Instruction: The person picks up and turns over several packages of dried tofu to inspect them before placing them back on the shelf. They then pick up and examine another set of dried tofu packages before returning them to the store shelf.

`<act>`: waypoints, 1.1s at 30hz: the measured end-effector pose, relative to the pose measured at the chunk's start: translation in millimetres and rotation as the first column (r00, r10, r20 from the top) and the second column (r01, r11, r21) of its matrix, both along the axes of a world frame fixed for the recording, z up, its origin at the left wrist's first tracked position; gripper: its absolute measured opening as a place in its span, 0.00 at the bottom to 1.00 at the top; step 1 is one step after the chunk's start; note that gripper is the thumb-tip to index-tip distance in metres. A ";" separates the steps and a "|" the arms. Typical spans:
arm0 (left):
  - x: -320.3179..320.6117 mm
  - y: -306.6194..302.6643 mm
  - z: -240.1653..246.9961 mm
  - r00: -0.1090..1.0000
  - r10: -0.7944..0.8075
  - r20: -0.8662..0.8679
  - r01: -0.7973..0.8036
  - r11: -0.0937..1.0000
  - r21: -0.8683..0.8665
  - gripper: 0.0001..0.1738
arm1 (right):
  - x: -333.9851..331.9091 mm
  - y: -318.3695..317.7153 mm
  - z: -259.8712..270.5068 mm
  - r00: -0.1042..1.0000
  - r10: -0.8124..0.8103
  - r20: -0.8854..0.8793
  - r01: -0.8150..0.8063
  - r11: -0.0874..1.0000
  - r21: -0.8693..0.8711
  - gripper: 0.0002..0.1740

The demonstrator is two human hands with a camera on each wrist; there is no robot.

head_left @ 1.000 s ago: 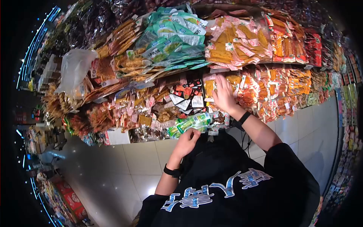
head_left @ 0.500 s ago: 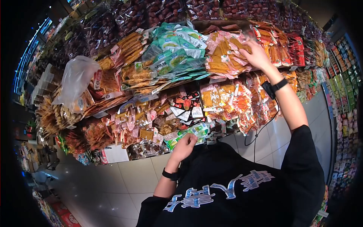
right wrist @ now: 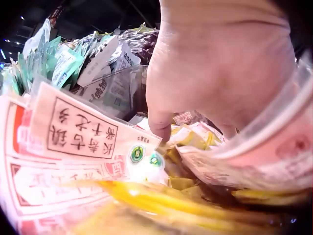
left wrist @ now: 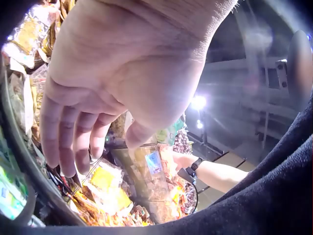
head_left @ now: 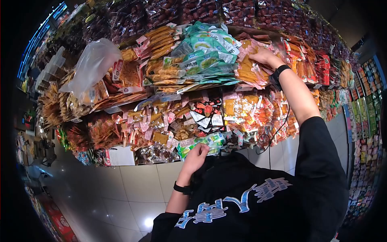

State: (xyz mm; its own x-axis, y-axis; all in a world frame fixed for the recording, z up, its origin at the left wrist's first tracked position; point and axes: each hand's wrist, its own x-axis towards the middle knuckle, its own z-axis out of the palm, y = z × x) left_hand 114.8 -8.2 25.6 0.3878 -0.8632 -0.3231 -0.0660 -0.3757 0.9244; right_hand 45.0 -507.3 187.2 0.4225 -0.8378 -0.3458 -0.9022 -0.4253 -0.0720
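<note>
Right hand (head_left: 266,57) is down in the upper-tier yellow packets (head_left: 248,72), fingertips hidden, can't tell grip; left hand (head_left: 195,158) loosely curled, empty; packets look light, slick, bendy, so pinch an edge.

Past the shelf's front edge (head_left: 113,109), the floor (head_left: 148,222) is being lit in spots; close packets (right wrist: 166,203) are being blurred.

Head view downward, wrist views close-up
</note>
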 end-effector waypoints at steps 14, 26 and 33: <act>10.2 9.4 -0.1 0.999 -0.020 0.027 0.020 1.000 -0.012 0.17 | 1.3 5.7 -31.1 1.000 0.006 -0.012 -0.010 0.944 -0.330 0.50; 14.4 23.2 -6.9 0.999 0.034 -0.001 -0.034 0.999 -0.042 0.17 | 5.1 0.3 -28.6 1.000 0.024 -0.014 -0.028 0.926 -0.376 0.46; 20.5 23.6 -4.0 0.999 0.041 0.003 -0.041 0.999 -0.033 0.17 | -0.8 9.3 -21.5 0.995 0.095 0.028 -0.075 0.911 -0.405 0.29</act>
